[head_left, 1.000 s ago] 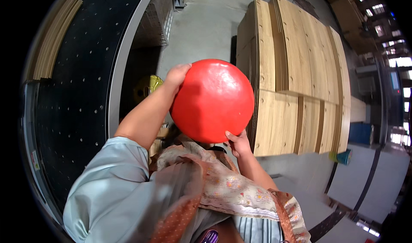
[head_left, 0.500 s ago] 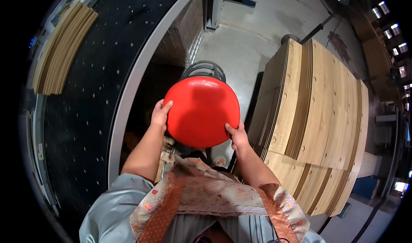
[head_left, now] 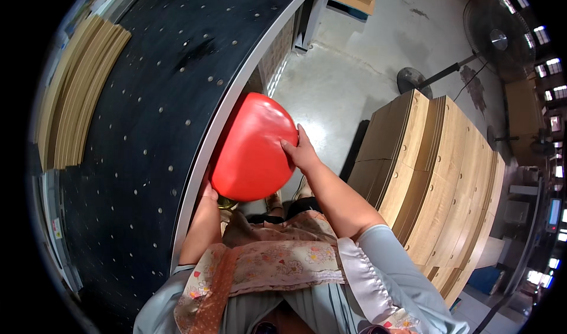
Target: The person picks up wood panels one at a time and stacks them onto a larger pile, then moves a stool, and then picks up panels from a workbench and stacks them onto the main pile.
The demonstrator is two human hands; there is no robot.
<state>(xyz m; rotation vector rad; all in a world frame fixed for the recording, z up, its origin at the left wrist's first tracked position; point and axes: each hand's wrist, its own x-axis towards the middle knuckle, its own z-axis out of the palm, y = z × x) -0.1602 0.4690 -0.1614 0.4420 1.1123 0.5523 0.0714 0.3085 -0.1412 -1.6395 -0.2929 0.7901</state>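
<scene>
A stool with a round, shiny red padded seat point(head_left: 254, 148) is between my hands, close in front of my body. Its left side passes beneath the metal edge of the black table, which hides part of it. My right hand point(head_left: 302, 151) grips the seat's right rim, the thumb pressed on top and denting the cover. At the lower left rim, my left hand point(head_left: 208, 192) holds on beside the table edge, its fingers largely out of sight. The stool's legs are hidden under the seat.
The black table point(head_left: 147, 121), dotted with metal studs, fills the left side and bears stacked wooden boards point(head_left: 82, 98). Stacks of wood-grain panels point(head_left: 437, 180) stand at my right. Farther back is a pedestal fan point(head_left: 499, 39) on the grey floor point(head_left: 354, 68).
The stool has moved left and tilted, going partly under the table edge. Both hands went with it. The view has shifted, so the fan now shows more fully.
</scene>
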